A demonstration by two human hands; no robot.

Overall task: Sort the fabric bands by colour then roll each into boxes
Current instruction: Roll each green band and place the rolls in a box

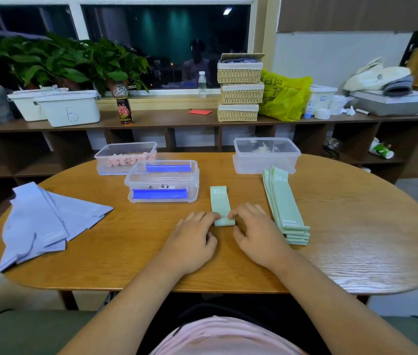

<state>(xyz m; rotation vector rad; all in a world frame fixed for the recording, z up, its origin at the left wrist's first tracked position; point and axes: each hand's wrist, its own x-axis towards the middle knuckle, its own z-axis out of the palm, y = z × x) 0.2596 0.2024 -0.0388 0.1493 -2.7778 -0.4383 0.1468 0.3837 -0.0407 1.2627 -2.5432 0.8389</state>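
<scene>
**A:** Where is the band?

**B:** The green band (219, 201) lies at the centre of the frame on the tabletop (125, 239). Its lower end is curled into a small roll, and its upper end is flat and printed "30".

**A:** And the hands?

**B:** The left hand (192, 237) and the right hand (256, 234) flank the roll. Each grip is pinching one end of it with curled fingertips.

**A:** What else?

**B:** A green stack (283, 203) lies just right of the right hand. Lavender bands (38, 224) fan out at the left. A blue-latched box (161, 181) stands above centre, with the pink-roll box (125, 157) behind it. A clear box (266, 155) sits at the upper right.
</scene>
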